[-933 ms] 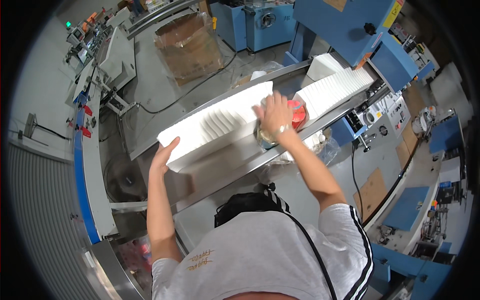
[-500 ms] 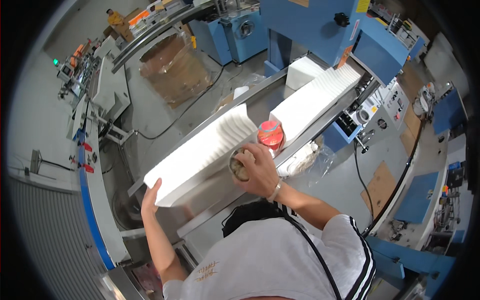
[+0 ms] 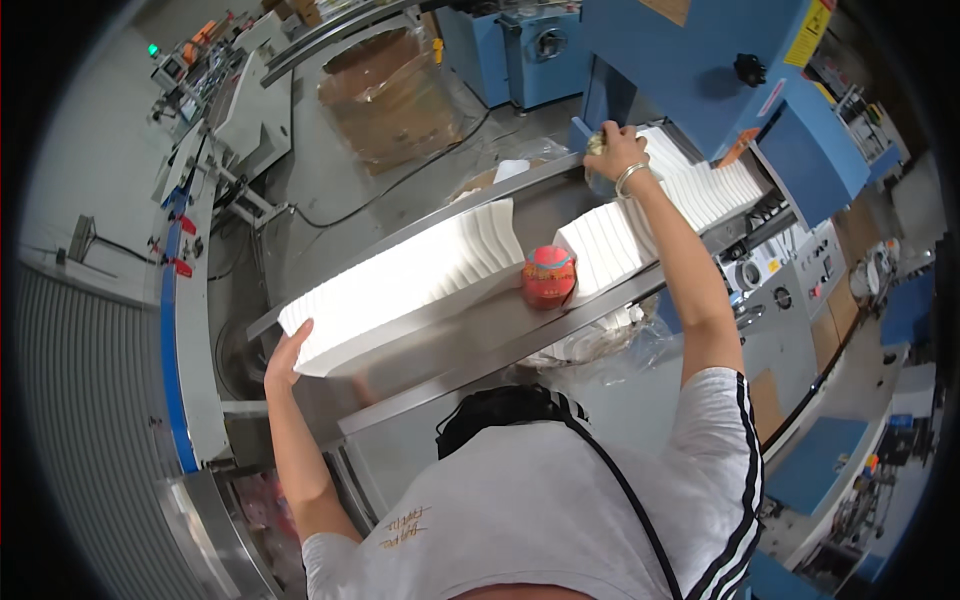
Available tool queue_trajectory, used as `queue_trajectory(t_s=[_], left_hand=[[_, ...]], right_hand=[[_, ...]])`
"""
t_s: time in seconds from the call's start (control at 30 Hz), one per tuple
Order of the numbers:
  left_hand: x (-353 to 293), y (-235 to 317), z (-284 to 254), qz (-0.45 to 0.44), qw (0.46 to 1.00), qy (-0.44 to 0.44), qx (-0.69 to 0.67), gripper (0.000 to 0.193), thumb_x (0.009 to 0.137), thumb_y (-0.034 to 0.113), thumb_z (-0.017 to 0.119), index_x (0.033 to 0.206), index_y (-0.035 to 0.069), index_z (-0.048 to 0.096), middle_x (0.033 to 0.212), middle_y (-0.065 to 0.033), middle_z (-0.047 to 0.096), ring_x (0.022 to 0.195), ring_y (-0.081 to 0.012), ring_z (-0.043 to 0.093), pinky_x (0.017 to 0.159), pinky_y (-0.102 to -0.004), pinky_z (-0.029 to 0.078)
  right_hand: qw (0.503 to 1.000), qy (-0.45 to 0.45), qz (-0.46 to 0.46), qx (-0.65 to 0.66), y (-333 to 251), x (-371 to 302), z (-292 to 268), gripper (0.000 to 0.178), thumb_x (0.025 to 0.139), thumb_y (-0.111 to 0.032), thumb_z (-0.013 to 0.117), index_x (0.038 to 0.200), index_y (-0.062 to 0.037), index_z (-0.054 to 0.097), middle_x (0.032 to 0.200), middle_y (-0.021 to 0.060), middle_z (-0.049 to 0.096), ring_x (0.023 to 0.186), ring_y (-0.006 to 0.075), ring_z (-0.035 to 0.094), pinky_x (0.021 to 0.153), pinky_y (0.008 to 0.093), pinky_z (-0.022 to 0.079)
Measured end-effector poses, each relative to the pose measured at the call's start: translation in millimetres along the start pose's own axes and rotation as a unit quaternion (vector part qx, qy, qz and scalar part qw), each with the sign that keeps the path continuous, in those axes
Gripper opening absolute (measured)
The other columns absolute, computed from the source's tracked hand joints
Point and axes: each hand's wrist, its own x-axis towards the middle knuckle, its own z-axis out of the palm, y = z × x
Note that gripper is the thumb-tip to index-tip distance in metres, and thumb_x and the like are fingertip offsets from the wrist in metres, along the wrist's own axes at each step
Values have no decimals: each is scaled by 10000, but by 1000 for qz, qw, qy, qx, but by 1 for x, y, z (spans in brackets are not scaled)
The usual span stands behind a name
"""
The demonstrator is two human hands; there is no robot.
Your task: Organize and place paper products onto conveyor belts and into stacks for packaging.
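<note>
My left hand [image 3: 288, 352] grips the near left end of a long stack of white folded paper [image 3: 405, 285], its thumb along the edge. The stack lies in a slanting metal trough [image 3: 465, 335]. Out at the far side of the trough, my right hand [image 3: 622, 155] closes around a jar-like weight [image 3: 597, 165] with beige contents, beside a second white stack [image 3: 665, 150]. A red, round, can-shaped weight [image 3: 549, 278] stands against the near end of a third white stack [image 3: 610, 245], on the trough's right side. My right fingers hide part of the jar.
A blue machine [image 3: 690, 75] stands over the trough's far end. Left of it sits a large plastic-lined carton [image 3: 390, 110] on the floor. Bagged white material [image 3: 590, 340] lies below the trough's right rail. A long white bench with a blue edge [image 3: 175, 390] runs along the left.
My right hand has carried the jar-like weight from the trough's middle to its far side, next to the second stack. My left hand stays on the long stack's end. The view has shifted.
</note>
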Motion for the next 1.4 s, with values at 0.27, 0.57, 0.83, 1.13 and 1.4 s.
queue_trajectory(t_s=[0.27,0.57,0.83,1.13,1.4], left_hand=[[-6,-3,2,23,999,25,39,646,884,330,613,1385,25,343,1327,-68,485,1184,-196,495,969,-315,398],[-16,-2,4,12,1000,5,-3,788,813,323,709,1407,19,292,1384,-91,424,1264,-211,409,1031,-317,326],[-14,-19,-66,25,999,-24,31,820,793,363,713,1405,10,296,1366,-90,434,1249,-213,413,1024,-316,318],[-66,-27,-93,46,998,15,27,717,842,266,665,1408,26,295,1389,-84,415,1270,-204,397,1037,-303,303],[-67,-18,-39,53,993,3,104,806,807,351,682,1422,31,273,1415,-91,381,1325,-214,314,1078,-316,207]], right_hand=[[971,142,-117,-151,-12,-31,17,377,771,-281,663,1063,-69,554,1175,139,508,1121,348,483,855,452,453],[933,-294,-193,75,-118,-102,60,883,845,-706,303,1265,51,476,1266,263,500,1217,372,455,1039,372,327],[907,-311,-195,207,-189,-166,96,1125,778,-733,440,1366,174,126,1360,359,329,1313,381,334,1085,329,261],[835,-363,-195,365,-197,-205,100,951,806,-644,528,1363,79,263,1361,266,394,1299,337,361,1073,339,274],[890,-284,-146,324,-158,-201,79,783,817,-568,575,1230,86,457,1141,232,585,1085,323,555,943,338,408]])
